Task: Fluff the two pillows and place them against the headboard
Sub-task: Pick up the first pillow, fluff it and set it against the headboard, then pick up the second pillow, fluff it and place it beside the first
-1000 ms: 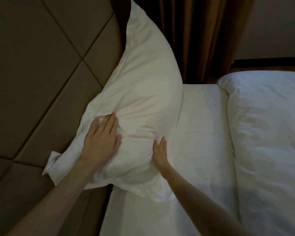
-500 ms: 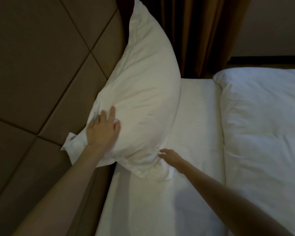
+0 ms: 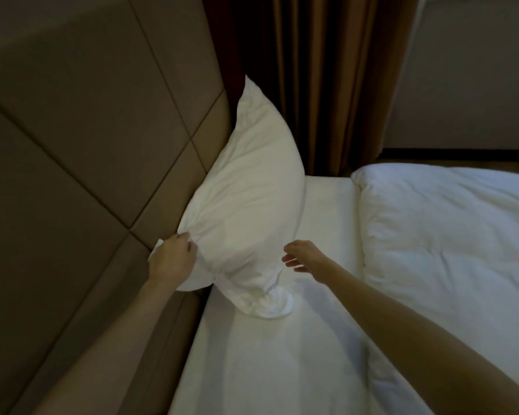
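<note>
Head view: plump white pillow (image 3: 246, 205) leans on headboard (image 3: 96, 151); left hand (image 3: 174, 259) grips corner, right hand (image 3: 304, 256) open.

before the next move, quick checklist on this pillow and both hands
1. Pillow leaning on headboard: ok.
2. Left hand gripping the pillow's near upper corner: ok.
3. Right hand off the pillow, fingers spread: ok.
4. Pillow's lower corner lying smooth on sheet: not ok, bunched.
5. Second pillow in view: not ok, only a duvet shows.
6. Pillow fluffed enough: cannot tell.
</note>
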Motion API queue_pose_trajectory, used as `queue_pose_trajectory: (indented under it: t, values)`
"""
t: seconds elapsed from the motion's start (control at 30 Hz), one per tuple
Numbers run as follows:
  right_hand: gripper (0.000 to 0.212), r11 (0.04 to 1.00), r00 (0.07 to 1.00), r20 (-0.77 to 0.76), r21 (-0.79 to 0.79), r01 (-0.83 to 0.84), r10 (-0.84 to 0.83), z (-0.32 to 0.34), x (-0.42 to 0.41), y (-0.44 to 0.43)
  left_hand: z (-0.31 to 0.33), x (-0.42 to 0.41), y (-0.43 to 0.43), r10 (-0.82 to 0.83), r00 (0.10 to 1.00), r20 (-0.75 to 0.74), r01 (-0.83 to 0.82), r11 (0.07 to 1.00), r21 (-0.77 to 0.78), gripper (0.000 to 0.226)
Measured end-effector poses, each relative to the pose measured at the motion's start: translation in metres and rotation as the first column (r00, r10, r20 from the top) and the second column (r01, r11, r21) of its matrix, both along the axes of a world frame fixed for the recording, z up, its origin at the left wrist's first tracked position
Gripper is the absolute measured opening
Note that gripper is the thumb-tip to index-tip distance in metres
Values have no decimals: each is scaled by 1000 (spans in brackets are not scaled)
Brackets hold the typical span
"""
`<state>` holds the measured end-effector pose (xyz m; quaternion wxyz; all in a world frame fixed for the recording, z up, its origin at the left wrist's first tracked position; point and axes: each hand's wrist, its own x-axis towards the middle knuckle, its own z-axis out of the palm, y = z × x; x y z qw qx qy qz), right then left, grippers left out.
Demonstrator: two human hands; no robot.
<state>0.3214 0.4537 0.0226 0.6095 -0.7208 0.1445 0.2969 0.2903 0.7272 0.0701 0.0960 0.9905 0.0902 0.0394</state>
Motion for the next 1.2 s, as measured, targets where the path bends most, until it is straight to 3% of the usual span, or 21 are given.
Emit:
queue_pose_trajectory:
  t: [0.1,0.2,0.3,0.37,0.5,0.67,0.83,1.0,1.2]
  values:
    - [20,997,997,57,66,48,-51,34,-19,-15,21,-14,-16,101,994,-36,-107,931,-348,30]
    - [21,993,994,80,96,67,-74,61,-40,-34,40,-24,-42,129,977,-172,-214,662,-718,29]
    - [19,989,988,120,120,84,-98,86,-68,-64,59,-47,-72,114,973,-201,-231,475,-849,30]
    - [26,988,983,142,114,105,-120,95,-78,-81,64,-56,-88,121,974,-190,-223,389,-894,26]
    - [31,974,960,186,120,191,-211,114,-122,-138,76,-92,-139,94,978,-186,-206,312,-927,21]
    - [15,957,930,232,114,266,-285,126,-182,-211,82,-133,-208,26,981,-191,-191,260,-947,21]
    - [17,947,914,246,75,314,-323,137,-230,-272,89,-176,-274,-46,984,-169,-158,193,-968,25]
    - [19,936,892,286,102,335,-351,153,-278,-321,103,-232,-329,-13,995,-96,-93,153,-984,21]
    - [26,959,932,226,60,278,-285,137,-342,-354,95,-302,-370,-2,994,-111,-111,72,-991,19]
